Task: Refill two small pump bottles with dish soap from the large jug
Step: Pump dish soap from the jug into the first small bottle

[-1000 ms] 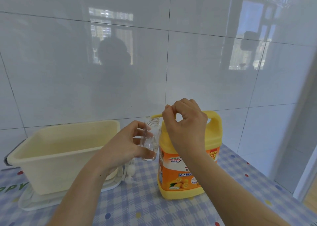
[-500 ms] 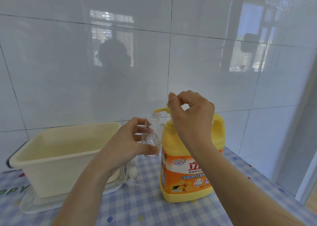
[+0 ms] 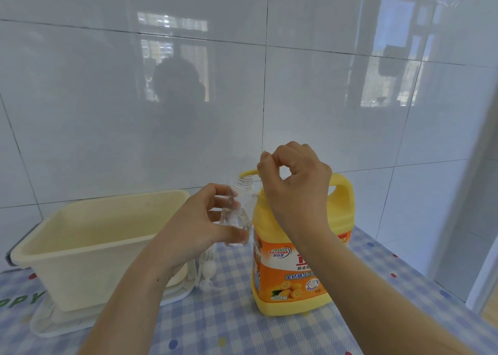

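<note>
Our left hand [image 3: 199, 226] pinches the light, slippery small clear plastic bottle [image 3: 237, 217] at mid-body, mouth under the yellow pump spout [image 3: 246, 173] our curled right hand [image 3: 295, 190] seemingly grips atop the heavy yellow plastic jug [image 3: 299, 260], near the far edge of the bench [image 3: 215, 327].

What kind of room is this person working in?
Probably a home kitchen or wash area: glossy white wall tiles, a checked tablecloth, a cream plastic basin and a big dish soap jug.

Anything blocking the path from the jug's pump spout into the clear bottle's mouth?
Nothing visible. The left hand holds the small clear plastic bottle with its uncapped neck right under the curved yellow pump spout of the large yellow jug; the right hand grips the spout's base.
</note>
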Motion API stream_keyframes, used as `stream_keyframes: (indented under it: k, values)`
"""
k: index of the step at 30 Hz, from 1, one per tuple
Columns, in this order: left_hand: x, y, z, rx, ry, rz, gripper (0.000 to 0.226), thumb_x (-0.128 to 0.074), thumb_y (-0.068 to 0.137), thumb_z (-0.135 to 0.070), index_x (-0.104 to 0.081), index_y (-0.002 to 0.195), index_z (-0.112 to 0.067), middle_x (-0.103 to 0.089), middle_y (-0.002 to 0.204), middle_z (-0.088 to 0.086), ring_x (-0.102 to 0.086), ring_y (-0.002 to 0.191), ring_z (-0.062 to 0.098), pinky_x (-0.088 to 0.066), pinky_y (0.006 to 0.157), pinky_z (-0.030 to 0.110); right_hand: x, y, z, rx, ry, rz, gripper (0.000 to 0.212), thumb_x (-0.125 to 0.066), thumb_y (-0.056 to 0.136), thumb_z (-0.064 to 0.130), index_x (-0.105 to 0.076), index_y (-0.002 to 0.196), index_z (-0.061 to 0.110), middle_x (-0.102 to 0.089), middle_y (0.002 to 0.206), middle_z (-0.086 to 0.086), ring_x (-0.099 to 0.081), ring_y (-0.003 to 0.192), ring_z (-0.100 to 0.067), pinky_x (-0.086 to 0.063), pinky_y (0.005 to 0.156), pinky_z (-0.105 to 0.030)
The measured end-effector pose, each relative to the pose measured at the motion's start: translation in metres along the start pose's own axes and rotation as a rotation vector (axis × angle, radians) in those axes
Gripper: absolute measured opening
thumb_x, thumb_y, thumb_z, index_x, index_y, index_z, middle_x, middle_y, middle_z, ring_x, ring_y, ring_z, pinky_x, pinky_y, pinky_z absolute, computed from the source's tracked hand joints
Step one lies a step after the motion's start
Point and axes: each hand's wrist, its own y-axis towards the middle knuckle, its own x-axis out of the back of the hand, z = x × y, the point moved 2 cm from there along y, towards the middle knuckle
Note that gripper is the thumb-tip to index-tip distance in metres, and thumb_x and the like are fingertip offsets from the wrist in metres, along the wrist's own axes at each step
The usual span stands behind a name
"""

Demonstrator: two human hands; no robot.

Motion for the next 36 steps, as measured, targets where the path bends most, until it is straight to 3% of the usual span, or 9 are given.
stream_keyframes:
  k: [5, 9, 16, 28, 36]
  values:
    - [-0.001, 0.001, 0.003, 0.032, 0.048, 0.017, 0.068, -0.090, 0.049, -0.014, -0.059, 0.108, -0.028, -0.068, 0.110, -0.009, -0.068, 0.098, 0.012, -0.058, 0.088, 0.041, 0.000, -0.011, -0.009, 0.025, -0.038, 0.010, 0.034, -0.058, 0.083, 0.014, -0.047, 0.053, 0.004, -0.042, 0.052, -0.001, -0.039, 0.059, -0.020, -0.027, 0.053, -0.022]
    - [-0.002, 0.001, 0.006, 0.043, 0.061, 0.022, 0.061, -0.089, 0.059, 0.000, -0.058, 0.107, -0.024, -0.067, 0.111, -0.007, -0.067, 0.101, 0.016, -0.058, 0.086, 0.041, 0.000, -0.016, -0.011, 0.044, -0.067, -0.003, 0.034, -0.058, 0.083, 0.012, -0.047, 0.052, 0.004, -0.041, 0.051, -0.001, -0.036, 0.057, -0.020, -0.024, 0.057, -0.018]
    - [-0.003, 0.001, 0.006, 0.050, 0.059, 0.026, 0.060, -0.088, 0.061, 0.000, -0.058, 0.107, -0.024, -0.066, 0.113, -0.007, -0.067, 0.100, 0.015, -0.060, 0.081, 0.036, -0.001, -0.016, -0.012, 0.056, -0.064, -0.020, 0.035, -0.054, 0.084, 0.018, -0.046, 0.052, 0.005, -0.041, 0.051, -0.001, -0.035, 0.057, -0.018, -0.022, 0.058, -0.013]
    - [-0.005, 0.001, 0.005, 0.048, 0.047, 0.033, 0.060, -0.088, 0.062, -0.003, -0.057, 0.108, -0.025, -0.067, 0.112, -0.009, -0.067, 0.098, 0.012, -0.061, 0.078, 0.033, 0.000, -0.016, -0.009, 0.032, -0.057, -0.013, 0.034, -0.058, 0.083, 0.012, -0.047, 0.052, 0.005, -0.044, 0.051, -0.004, -0.038, 0.057, -0.020, -0.025, 0.058, -0.018]
    - [-0.007, -0.001, 0.001, 0.038, -0.022, 0.060, 0.059, -0.088, 0.064, -0.006, -0.056, 0.110, -0.026, -0.063, 0.117, -0.008, -0.066, 0.103, 0.016, -0.060, 0.085, 0.042, 0.001, -0.008, -0.003, 0.029, -0.066, -0.014, 0.033, -0.058, 0.080, 0.012, -0.045, 0.051, 0.003, -0.044, 0.050, -0.007, -0.040, 0.056, -0.024, -0.029, 0.053, -0.027]
